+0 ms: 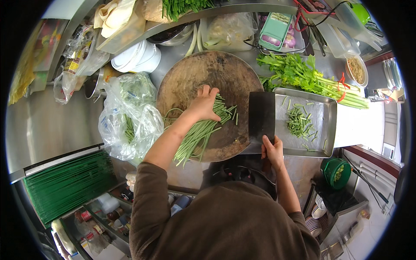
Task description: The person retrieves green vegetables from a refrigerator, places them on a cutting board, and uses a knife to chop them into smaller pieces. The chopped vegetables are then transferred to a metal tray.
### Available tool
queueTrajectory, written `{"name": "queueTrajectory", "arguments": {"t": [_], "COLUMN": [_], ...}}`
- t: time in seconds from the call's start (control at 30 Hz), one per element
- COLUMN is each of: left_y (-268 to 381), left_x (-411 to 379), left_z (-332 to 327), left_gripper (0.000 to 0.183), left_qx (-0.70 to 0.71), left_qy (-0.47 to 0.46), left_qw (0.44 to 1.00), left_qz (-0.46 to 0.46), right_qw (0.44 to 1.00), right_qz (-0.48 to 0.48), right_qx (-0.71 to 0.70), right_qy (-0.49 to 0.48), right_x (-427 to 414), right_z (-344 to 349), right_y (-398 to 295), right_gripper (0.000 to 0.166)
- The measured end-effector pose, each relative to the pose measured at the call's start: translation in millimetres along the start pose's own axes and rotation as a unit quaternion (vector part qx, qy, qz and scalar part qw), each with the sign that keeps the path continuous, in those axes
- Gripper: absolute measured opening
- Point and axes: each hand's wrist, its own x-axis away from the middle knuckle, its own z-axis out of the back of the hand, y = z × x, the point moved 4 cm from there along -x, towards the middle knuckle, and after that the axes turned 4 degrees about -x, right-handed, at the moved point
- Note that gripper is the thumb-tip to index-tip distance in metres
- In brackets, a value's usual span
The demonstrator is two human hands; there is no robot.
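A bunch of long green beans (202,133) lies slanted across a round wooden chopping block (182,78). My left hand (205,102) spans the bunch from above, thumb on the near side and fingers on the far side. Cut ends and a few short pieces lie just right of it on the wood. My right hand (273,151) grips the handle of a dark-bladed cleaver (262,112). The blade is over the block's right edge, beside a rectangular metal tray (329,130). Inside that tray is a small heap of cut bean pieces (298,122).
Left of the block sits a clear plastic bag (110,126) with more beans. Celery (325,87) tied with red lies behind the tray. Along the back are a white bucket (146,58), a green grater (275,31) over onions, and a shelf edge (227,12). A green bucket (331,175) stands lower right.
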Motion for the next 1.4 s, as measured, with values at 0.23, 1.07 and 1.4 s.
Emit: {"name": "queueTrajectory", "arguments": {"t": [0.23,1.07,1.4], "left_y": [24.5,222.7,89.3], "left_x": [-7.7,-16.3,28.0], "left_z": [-10.7,-35.9,-45.5], "left_gripper": [0.09,0.079,0.037], "left_qx": [0.02,0.169,-0.077], "left_qy": [0.022,0.199,0.101], "left_qw": [0.998,0.932,0.991], "left_qz": [-0.061,-0.252,0.037], "right_qw": [0.998,0.843,0.942], "right_qz": [0.003,0.209,0.187], "right_qx": [0.041,0.415,0.21], "right_qy": [-0.051,0.271,0.181], "right_x": [-4.6,64.7,32.1], "right_z": [-42.2,110.2,89.3], "right_y": [10.9,-88.5,-70.3], "right_gripper": [0.022,0.02,0.018]}}
